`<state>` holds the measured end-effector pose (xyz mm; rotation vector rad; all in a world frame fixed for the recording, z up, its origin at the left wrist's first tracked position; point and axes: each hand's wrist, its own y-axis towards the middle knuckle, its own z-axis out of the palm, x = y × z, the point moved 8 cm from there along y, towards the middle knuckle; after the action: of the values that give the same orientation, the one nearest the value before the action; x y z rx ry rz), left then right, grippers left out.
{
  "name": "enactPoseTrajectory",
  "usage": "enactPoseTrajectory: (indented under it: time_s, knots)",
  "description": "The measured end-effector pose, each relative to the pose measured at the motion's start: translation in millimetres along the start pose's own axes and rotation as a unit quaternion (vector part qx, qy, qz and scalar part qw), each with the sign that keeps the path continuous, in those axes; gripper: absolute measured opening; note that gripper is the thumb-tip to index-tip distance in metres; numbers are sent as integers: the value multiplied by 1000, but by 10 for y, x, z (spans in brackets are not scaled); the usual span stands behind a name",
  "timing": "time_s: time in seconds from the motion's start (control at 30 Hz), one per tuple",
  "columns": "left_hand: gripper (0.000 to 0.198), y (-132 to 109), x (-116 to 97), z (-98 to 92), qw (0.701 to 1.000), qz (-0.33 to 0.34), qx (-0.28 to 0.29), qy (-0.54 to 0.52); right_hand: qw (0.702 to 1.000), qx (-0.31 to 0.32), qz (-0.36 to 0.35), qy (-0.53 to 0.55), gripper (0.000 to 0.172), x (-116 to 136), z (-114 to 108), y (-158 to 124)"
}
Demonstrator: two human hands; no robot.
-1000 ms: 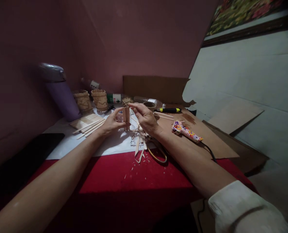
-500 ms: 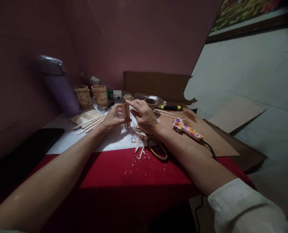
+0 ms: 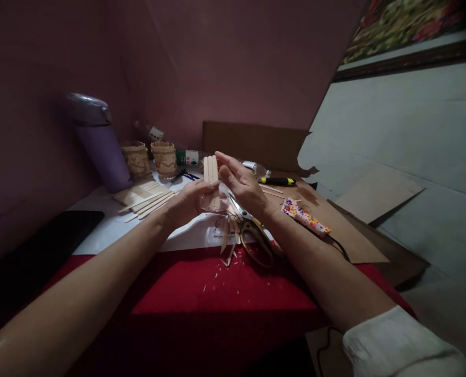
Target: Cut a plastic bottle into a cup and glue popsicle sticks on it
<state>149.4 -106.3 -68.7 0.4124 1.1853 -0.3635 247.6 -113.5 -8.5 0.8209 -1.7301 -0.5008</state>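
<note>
Wooden craft sticks stand upright, side by side, against a clear plastic piece that looks like a cut bottle or cup. My left hand is closed around this piece, its thumb across the sticks. To the right, my right hand has its fingers stretched out beside the sticks, close to or touching them; the contact is unclear. Below it lie scissors with gold-coloured handles, next to a heap of cut stick scraps.
Loose craft sticks lie at left near a purple flask and two decorated wooden cups. A flower-patterned glue gun and a yellow-black cutter rest on cardboard at right.
The piece with the sticks has turned, so the sticks now face me and its clear plastic shows. My right hand has shifted right, and more of the scissors is visible.
</note>
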Motion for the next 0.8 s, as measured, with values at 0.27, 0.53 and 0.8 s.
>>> enactPoseTrajectory:
  time_s: [0.27, 0.53, 0.8]
  knots:
    - [21, -22, 129, 111, 998, -33, 1, -59, 989, -42, 90, 105, 57, -284, 16, -46]
    - [22, -55, 107, 159, 999, -21, -4, -43, 978, -52, 126, 156, 44, -354, 130, -96]
    - [35, -25, 172, 182, 999, -16, 36, -8, 948, -124, 187, 227, 40, -427, -23, -89]
